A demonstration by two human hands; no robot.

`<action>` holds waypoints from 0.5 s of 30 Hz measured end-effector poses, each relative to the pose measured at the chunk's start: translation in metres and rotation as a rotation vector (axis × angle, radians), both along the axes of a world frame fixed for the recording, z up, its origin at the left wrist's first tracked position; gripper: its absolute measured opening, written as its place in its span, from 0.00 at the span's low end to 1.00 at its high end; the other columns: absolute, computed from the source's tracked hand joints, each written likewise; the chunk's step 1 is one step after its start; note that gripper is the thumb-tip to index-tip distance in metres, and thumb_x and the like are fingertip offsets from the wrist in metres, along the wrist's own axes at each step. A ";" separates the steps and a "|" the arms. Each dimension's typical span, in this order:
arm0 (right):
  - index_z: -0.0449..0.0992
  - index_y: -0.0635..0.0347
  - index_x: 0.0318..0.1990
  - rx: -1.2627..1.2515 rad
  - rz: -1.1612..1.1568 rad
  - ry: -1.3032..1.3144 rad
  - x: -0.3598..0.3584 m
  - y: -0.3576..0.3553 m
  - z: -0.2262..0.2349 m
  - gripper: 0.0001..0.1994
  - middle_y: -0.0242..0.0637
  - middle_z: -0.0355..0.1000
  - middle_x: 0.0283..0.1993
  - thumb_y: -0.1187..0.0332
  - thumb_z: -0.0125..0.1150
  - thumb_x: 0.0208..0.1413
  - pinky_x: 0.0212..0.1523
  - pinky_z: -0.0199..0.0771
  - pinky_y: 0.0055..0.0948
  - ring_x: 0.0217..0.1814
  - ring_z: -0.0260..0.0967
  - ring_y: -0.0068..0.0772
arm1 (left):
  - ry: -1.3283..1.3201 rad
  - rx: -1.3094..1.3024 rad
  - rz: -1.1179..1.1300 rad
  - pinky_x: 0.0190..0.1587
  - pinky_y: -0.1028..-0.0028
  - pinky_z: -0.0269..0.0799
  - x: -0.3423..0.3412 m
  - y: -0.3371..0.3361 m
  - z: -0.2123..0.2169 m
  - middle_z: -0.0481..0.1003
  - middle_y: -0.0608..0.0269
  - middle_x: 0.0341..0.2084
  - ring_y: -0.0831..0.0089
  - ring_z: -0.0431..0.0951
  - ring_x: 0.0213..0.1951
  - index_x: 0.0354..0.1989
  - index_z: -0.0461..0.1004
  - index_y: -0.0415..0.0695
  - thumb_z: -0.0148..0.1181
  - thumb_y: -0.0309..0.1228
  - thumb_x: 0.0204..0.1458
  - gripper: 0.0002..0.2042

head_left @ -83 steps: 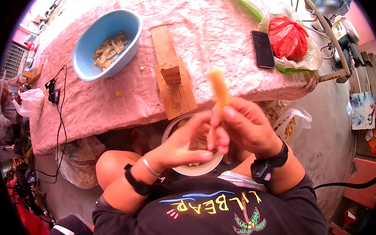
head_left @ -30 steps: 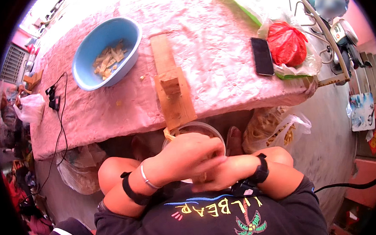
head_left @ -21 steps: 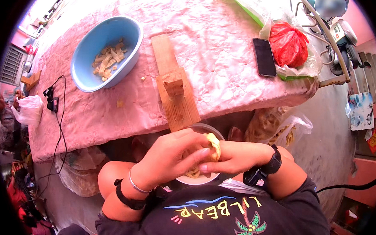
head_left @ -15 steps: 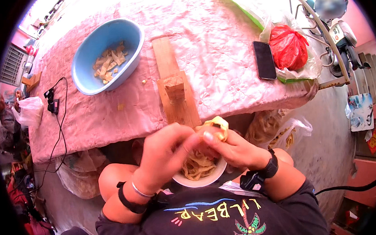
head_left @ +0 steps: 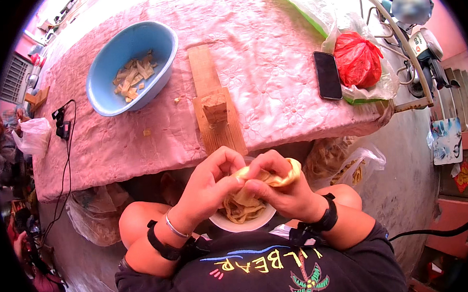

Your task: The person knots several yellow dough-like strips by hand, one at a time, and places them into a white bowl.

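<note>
My left hand (head_left: 212, 183) and my right hand (head_left: 288, 192) meet above a white bowl (head_left: 243, 227) at my lap. Between them is a pale yellow, limp, strip-like piece (head_left: 294, 169), pinched by the fingertips of both hands. It loops over the right fingers; its exact kind I cannot make out. Similar tangled yellowish strips (head_left: 242, 207) fill the bowl, partly hidden under my hands. On the table to the left, a blue basin (head_left: 98, 95) holds flat, pale cut pieces (head_left: 135, 74).
A wooden stand with an upright block (head_left: 214, 109) sits at the near edge of the pink-covered table (head_left: 160, 144). Right of it lie a black phone (head_left: 327, 75) and a red plastic bag (head_left: 357, 60). Black cables (head_left: 67, 149) hang at left. Bags of strips (head_left: 330, 159) stand below.
My hands have drawn slightly apart and lower, and the left fingers now pinch the strip's near end. The yellow piece is spread more across the right fingers.
</note>
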State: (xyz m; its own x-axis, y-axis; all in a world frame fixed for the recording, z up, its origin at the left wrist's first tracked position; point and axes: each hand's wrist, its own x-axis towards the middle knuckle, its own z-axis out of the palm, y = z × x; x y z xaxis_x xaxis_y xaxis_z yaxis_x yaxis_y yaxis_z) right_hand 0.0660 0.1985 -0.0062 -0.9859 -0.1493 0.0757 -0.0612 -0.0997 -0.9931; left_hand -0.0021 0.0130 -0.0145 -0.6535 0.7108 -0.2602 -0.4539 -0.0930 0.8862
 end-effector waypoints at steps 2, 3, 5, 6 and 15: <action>0.71 0.60 0.43 0.187 -0.091 0.226 0.000 -0.003 -0.003 0.11 0.34 0.73 0.33 0.76 0.66 0.56 0.35 0.71 0.23 0.34 0.71 0.23 | -0.060 0.036 -0.010 0.38 0.84 0.67 -0.002 0.001 0.001 0.71 0.71 0.32 0.87 0.70 0.35 0.40 0.69 0.41 0.59 0.26 0.54 0.08; 0.71 0.60 0.43 0.211 -0.103 0.221 0.001 -0.004 -0.004 0.11 0.34 0.73 0.33 0.76 0.66 0.55 0.34 0.71 0.24 0.33 0.71 0.23 | -0.059 0.014 0.021 0.38 0.83 0.67 -0.002 0.001 0.001 0.71 0.70 0.32 0.86 0.71 0.35 0.41 0.69 0.41 0.59 0.26 0.54 0.08; 0.71 0.60 0.43 0.260 -0.126 0.209 0.002 -0.004 -0.006 0.11 0.33 0.73 0.34 0.76 0.66 0.55 0.33 0.71 0.24 0.32 0.71 0.23 | -0.059 -0.029 0.084 0.39 0.81 0.68 -0.001 0.001 0.002 0.72 0.69 0.32 0.85 0.71 0.35 0.41 0.69 0.40 0.59 0.26 0.54 0.08; 0.69 0.59 0.45 0.383 -0.179 0.252 0.003 -0.006 -0.008 0.12 0.34 0.72 0.34 0.77 0.65 0.55 0.33 0.72 0.28 0.32 0.73 0.28 | 0.100 -0.078 0.147 0.39 0.81 0.68 0.003 0.004 0.004 0.72 0.69 0.31 0.83 0.71 0.34 0.41 0.69 0.40 0.58 0.25 0.54 0.08; 0.60 0.61 0.59 0.484 -0.185 0.260 0.004 -0.002 -0.014 0.27 0.43 0.73 0.41 0.78 0.62 0.52 0.38 0.74 0.36 0.40 0.75 0.45 | 0.774 -0.243 0.304 0.36 0.71 0.70 0.016 0.014 0.005 0.70 0.59 0.29 0.68 0.72 0.31 0.43 0.70 0.40 0.58 0.22 0.55 0.08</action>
State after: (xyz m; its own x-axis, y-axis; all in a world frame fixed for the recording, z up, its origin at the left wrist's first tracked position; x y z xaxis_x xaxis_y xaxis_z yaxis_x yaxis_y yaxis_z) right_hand 0.0700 0.1962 -0.0206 -0.9571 -0.0540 0.2846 -0.2820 0.3978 -0.8730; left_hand 0.0142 0.0268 -0.0098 -0.8622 0.4587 0.2147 0.2994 0.1199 0.9465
